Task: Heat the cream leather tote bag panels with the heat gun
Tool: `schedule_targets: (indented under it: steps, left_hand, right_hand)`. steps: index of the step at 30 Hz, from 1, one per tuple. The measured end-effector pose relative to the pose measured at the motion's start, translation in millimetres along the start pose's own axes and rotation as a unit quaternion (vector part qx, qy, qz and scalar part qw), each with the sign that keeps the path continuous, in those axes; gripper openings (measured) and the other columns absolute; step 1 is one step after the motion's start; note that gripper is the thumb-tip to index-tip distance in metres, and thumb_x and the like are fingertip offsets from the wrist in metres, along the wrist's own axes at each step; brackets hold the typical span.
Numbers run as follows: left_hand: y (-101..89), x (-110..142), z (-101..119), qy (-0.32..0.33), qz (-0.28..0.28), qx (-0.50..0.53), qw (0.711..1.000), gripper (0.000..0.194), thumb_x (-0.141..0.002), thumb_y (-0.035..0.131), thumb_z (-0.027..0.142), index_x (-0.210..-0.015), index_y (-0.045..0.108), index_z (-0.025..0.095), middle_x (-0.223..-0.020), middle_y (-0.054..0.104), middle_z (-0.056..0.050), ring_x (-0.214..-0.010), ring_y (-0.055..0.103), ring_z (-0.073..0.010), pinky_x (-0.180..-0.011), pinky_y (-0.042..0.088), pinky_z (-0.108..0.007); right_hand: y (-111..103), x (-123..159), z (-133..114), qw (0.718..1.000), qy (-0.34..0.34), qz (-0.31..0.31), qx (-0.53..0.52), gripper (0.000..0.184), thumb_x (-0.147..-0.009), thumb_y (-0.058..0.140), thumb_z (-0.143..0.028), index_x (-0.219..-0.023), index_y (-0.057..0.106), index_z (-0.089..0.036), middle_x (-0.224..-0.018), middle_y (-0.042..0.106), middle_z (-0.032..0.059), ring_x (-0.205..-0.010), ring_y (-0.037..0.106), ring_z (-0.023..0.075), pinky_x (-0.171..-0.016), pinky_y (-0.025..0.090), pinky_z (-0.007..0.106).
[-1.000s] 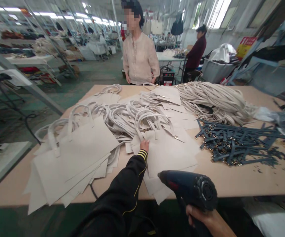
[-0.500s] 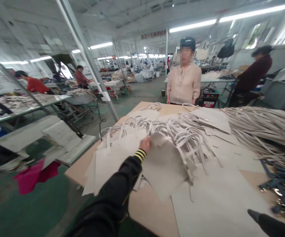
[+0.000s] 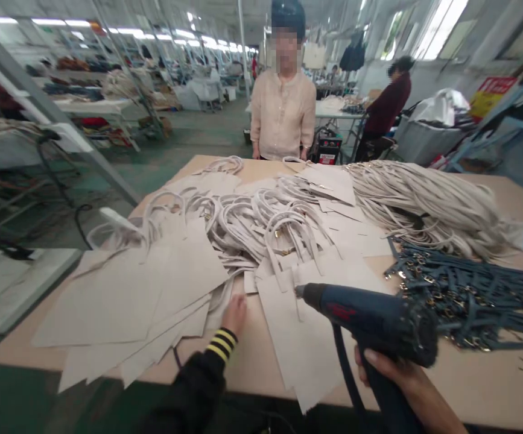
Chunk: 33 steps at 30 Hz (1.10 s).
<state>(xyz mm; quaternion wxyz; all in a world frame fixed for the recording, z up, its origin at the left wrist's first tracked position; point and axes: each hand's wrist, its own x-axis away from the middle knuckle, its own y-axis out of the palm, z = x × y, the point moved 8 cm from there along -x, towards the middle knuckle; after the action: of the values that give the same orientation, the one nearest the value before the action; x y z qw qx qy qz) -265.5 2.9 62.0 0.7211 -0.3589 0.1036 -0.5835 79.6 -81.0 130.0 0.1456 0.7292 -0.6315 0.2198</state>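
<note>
A person at a factory tabletop (image 3: 491,386) grips a dark blue heat gun (image 3: 370,313) in the right hand (image 3: 385,372), seen from the person's head-worn camera. The fingers wrap around the tool's handle at the near edge of the tabletop, and its nozzle points left, just above a pale tote bag panel (image 3: 292,337). A dark cable (image 3: 345,374) hangs from the handle.

The left hand (image 3: 234,314), emerging from a black sleeve (image 3: 198,377) with yellow-striped cuff, sits loosely curled and holds nothing visible, at the near edge of a spread of cream tote bags (image 3: 120,301). Whether it touches them cannot be told.

Looped bag handles (image 3: 252,223) are heaped at the middle of the tabletop, with a mass of cream straps (image 3: 424,205) to the right. Navy straps with metal buckles (image 3: 464,295) lie at the right end.

Beyond the tabletop's far edge stands a person in a beige blouse (image 3: 283,102). Farther right, a person in a maroon top (image 3: 388,102) faces away toward a work table (image 3: 338,108).
</note>
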Motion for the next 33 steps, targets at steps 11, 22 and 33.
schedule_targets:
  steps: [11, 22, 33]
  left_hand:
    - [127.7, 8.2, -61.2, -0.127, 0.073, 0.011, 0.989, 0.016, -0.071, 0.054, 0.015, -0.086, 0.052, 0.010, -0.075, 0.061, -0.007, -0.070, 0.059, -0.0161, -0.069, 0.044, -0.028]
    - [131.0, -15.1, -17.4, -0.049, 0.081, 0.107, 0.990, 0.022, -0.069, 0.046, 0.011, -0.086, 0.059, 0.012, -0.090, 0.065, -0.008, -0.088, 0.057, -0.0180, -0.082, 0.043, -0.027]
    - [145.9, -37.6, -19.4, -0.043, 0.086, 0.158, 0.983, 0.020, -0.067, 0.048, 0.014, -0.081, 0.061, 0.010, -0.075, 0.065, -0.004, -0.073, 0.058, -0.0149, -0.074, 0.046, -0.026]
  right_hand:
    - [80.1, -85.0, -41.7, 0.983, -0.088, -0.156, -0.025, 0.025, -0.066, 0.064, -0.035, -0.073, 0.058, -0.012, -0.061, 0.060, 0.0028, -0.049, 0.057, 0.0156, -0.046, 0.046, 0.028]
    - [-112.2, -65.1, -59.0, 0.991, -0.097, 0.071, 0.062, 0.022, -0.066, 0.066, -0.034, -0.069, 0.057, -0.014, -0.056, 0.059, 0.0011, -0.048, 0.055, 0.0142, -0.045, 0.044, 0.025]
    - [-14.4, 53.1, 31.2, 0.958, 0.001, -0.175, 0.226, 0.029, -0.077, 0.050, -0.039, -0.060, 0.059, -0.017, -0.064, 0.062, 0.0031, -0.065, 0.055, 0.0192, -0.066, 0.042, 0.031]
